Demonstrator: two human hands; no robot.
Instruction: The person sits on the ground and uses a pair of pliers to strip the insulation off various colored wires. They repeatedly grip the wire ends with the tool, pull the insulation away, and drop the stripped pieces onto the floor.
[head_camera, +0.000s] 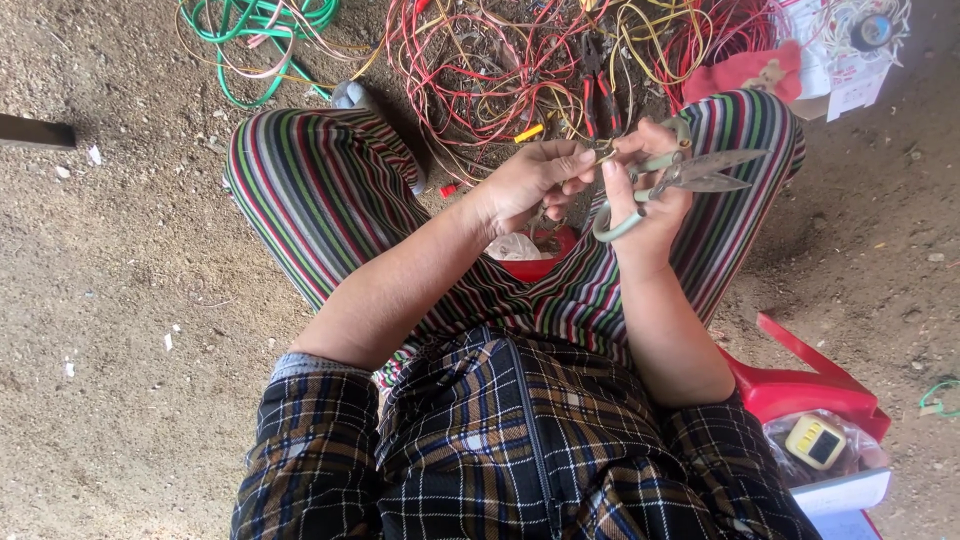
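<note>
My right hand grips a pair of scissors with pale green handles, its blades slightly apart and pointing right over my striped right knee. My left hand pinches a thin piece of wire between thumb and fingers, held right against the scissor handles. Both hands hover above my lap, between my knees in striped trousers.
A big tangle of red, yellow and white wires lies on the dirt ahead, with green cable at the upper left. Red-handled pliers rest in the tangle. I sit on a red plastic stool; a small yellow device lies bagged at the lower right.
</note>
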